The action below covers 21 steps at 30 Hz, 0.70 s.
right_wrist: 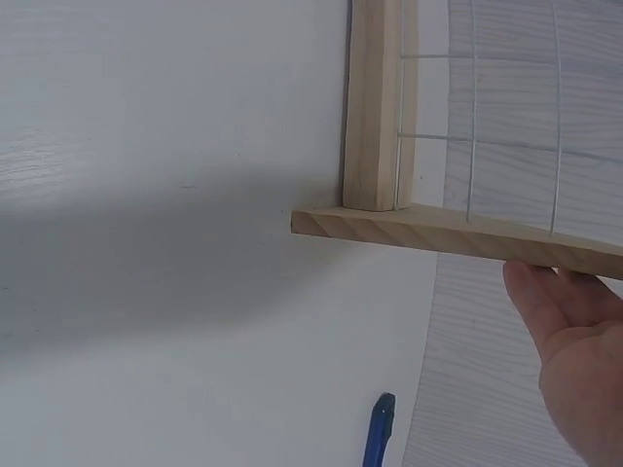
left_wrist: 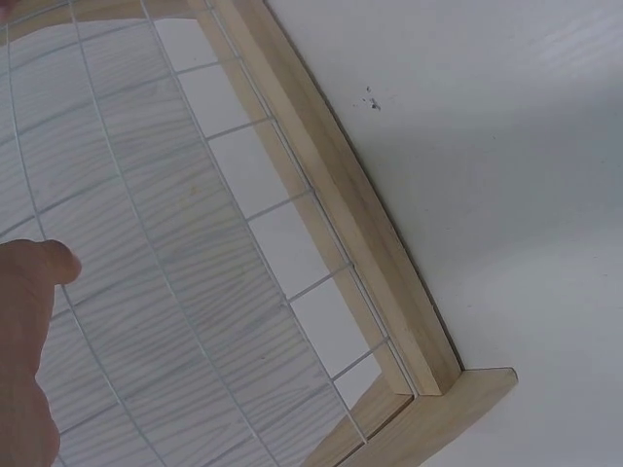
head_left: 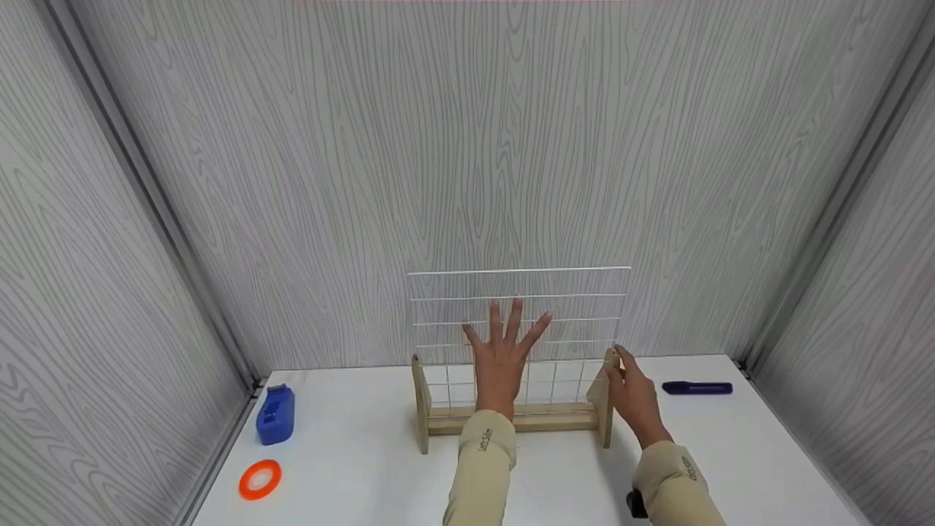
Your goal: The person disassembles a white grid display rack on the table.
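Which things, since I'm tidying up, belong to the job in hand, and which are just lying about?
Part of the job, seemingly:
wire grid, left hand spread before it
wooden stand, right hand touching its end

Apparently lying about:
blue tape dispenser
orange ring
dark blue pen-like item

From here I can't identify the black thing (head_left: 636, 504), partly hidden by the right sleeve (head_left: 676, 486), or read the tiny lettering (head_left: 486, 438). The left hand (head_left: 500, 365) hides some mesh (head_left: 584, 319); my right wrist view cuts off the pen (right_wrist: 379, 433).
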{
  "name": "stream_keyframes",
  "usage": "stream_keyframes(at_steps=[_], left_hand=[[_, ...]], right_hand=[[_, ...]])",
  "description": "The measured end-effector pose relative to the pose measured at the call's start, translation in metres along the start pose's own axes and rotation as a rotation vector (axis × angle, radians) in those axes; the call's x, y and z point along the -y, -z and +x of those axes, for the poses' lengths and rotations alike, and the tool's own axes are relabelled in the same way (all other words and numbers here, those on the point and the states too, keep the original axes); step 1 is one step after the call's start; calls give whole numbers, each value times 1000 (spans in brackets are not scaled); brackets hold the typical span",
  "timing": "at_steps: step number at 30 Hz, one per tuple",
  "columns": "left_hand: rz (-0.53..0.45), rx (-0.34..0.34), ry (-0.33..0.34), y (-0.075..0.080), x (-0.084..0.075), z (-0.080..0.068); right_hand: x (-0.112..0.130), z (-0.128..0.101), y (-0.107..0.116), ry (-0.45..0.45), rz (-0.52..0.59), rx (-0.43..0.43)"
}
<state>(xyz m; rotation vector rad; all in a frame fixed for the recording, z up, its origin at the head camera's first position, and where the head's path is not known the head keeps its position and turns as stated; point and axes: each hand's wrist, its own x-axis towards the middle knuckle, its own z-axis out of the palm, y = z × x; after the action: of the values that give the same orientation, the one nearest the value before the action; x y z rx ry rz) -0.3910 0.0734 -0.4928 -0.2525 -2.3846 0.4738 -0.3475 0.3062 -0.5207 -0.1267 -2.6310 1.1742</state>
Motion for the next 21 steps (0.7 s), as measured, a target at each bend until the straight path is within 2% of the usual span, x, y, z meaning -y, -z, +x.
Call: stream_keyframes(at_steps=[6, 14, 21], left_hand=[[5, 15, -12, 0, 1, 1], [-15, 42, -23, 2, 4, 3], [-24, 34, -28, 3, 5, 4]], right_hand=[[-2, 1, -3, -15, -2, -44], [-1, 1, -2, -27, -5, -40], [-1, -1, -3, -11, -11, -55]])
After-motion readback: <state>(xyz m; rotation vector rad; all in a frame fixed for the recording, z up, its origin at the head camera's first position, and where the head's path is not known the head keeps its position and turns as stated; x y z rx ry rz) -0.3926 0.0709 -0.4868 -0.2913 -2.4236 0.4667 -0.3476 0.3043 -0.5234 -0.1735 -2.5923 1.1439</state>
